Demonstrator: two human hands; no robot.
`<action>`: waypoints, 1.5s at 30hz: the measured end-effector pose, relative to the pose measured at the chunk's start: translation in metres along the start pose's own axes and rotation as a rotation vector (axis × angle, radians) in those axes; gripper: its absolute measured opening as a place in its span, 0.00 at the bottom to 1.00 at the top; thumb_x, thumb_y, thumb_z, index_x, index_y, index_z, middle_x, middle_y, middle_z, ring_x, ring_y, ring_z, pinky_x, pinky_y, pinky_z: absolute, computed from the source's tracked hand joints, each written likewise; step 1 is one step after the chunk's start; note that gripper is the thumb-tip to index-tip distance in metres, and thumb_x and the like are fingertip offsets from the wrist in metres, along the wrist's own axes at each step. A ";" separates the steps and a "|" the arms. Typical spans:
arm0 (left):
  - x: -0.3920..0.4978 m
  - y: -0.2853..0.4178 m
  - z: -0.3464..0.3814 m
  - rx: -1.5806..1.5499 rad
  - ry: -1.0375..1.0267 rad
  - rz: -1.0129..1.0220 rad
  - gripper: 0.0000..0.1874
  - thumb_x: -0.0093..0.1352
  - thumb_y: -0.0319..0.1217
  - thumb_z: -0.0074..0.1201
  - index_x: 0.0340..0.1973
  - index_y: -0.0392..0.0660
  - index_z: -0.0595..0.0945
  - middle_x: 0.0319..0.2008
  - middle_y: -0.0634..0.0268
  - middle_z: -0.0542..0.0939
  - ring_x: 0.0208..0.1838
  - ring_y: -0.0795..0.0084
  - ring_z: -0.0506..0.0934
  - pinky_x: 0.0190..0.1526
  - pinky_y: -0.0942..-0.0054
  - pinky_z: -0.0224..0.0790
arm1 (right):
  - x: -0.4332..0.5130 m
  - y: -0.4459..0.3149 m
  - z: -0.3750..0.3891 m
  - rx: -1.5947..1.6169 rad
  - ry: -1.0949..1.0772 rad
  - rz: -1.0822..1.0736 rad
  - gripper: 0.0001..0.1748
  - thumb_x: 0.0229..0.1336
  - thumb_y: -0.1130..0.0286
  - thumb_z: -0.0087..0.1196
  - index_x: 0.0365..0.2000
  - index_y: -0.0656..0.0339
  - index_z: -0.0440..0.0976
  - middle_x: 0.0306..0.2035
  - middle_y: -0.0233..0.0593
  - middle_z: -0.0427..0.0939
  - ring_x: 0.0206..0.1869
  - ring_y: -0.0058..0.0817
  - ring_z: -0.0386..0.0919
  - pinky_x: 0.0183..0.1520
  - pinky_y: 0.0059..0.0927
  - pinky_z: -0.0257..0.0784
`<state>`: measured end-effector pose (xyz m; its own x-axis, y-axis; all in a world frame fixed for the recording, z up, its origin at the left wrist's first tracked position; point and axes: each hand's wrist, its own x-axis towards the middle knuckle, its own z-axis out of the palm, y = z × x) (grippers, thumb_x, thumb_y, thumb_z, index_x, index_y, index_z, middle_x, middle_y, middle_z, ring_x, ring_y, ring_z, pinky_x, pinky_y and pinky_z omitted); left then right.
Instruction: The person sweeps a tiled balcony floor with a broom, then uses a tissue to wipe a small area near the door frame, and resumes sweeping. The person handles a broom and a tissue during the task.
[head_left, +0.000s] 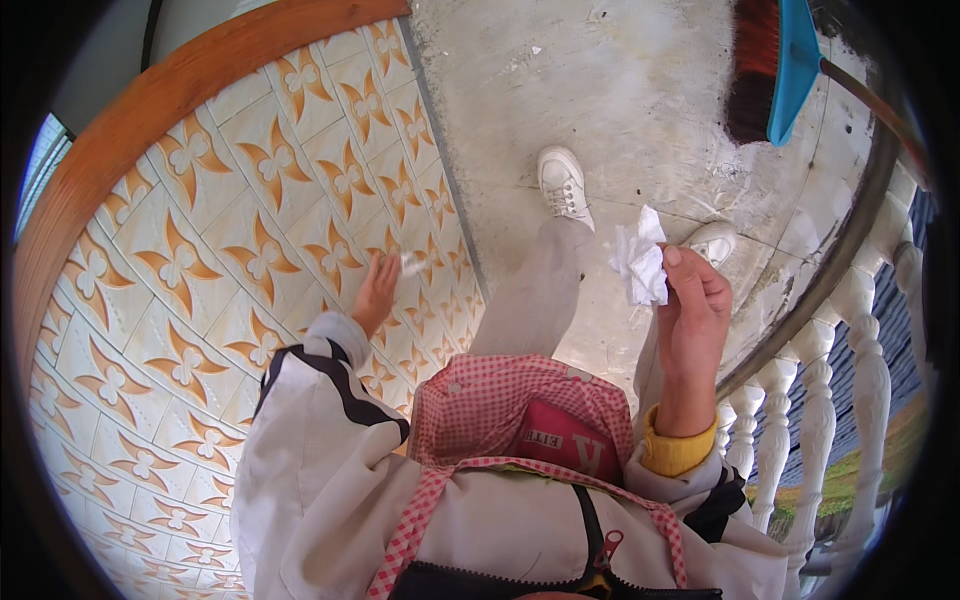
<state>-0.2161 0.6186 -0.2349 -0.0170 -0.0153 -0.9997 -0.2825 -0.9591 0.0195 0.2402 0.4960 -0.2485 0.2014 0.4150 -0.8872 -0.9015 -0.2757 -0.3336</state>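
Observation:
My right hand (696, 307) holds a crumpled piece of white tissue paper (643, 262) between thumb and fingers, above the floor in front of me. To the left, my left hand (379, 289) is in front of the patterned tiles. A small, blurred whitish thing (412, 262) shows at its fingertips; whether the fingers grip it, I cannot tell. A red-and-white gingham apron (480, 397) hangs at my waist, its front gaping, with a red patch bearing letters inside.
A tiled wall (262, 172) with orange motifs is on the left, edged by brown wooden trim (150, 90). A broom (795, 75) with a blue head lies on the stained concrete floor (495, 135) at upper right. White balusters (817, 397) line the right side. My white shoes (562, 184) stand below.

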 end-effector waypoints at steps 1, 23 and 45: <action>0.016 -0.022 -0.002 0.024 0.077 -0.112 0.39 0.67 0.53 0.41 0.66 0.38 0.57 0.70 0.57 0.51 0.72 0.57 0.46 0.69 0.50 0.34 | 0.000 0.001 0.002 -0.047 0.022 0.007 0.11 0.58 0.70 0.56 0.35 0.70 0.79 0.25 0.25 0.73 0.27 0.12 0.63 0.32 0.17 0.57; 0.132 -0.085 -0.015 0.007 0.215 -0.421 0.39 0.67 0.53 0.41 0.66 0.39 0.57 0.70 0.57 0.50 0.73 0.61 0.46 0.70 0.53 0.32 | 0.002 0.016 0.020 -0.171 0.051 0.045 0.11 0.58 0.70 0.55 0.35 0.70 0.78 0.26 0.26 0.75 0.28 0.12 0.65 0.33 0.16 0.59; 0.065 -0.032 -0.100 -2.933 0.370 0.022 0.14 0.64 0.18 0.49 0.47 0.33 0.76 0.44 0.53 0.79 0.48 0.61 0.79 0.51 0.67 0.73 | 0.005 0.043 -0.022 0.012 -0.083 -0.078 0.11 0.59 0.69 0.52 0.28 0.67 0.78 0.21 0.27 0.74 0.23 0.14 0.66 0.27 0.18 0.61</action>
<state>-0.1124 0.6204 -0.3017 0.0892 0.2095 -0.9737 0.4467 0.8654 0.2271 0.2106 0.4670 -0.2748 0.2391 0.5050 -0.8294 -0.8892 -0.2293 -0.3959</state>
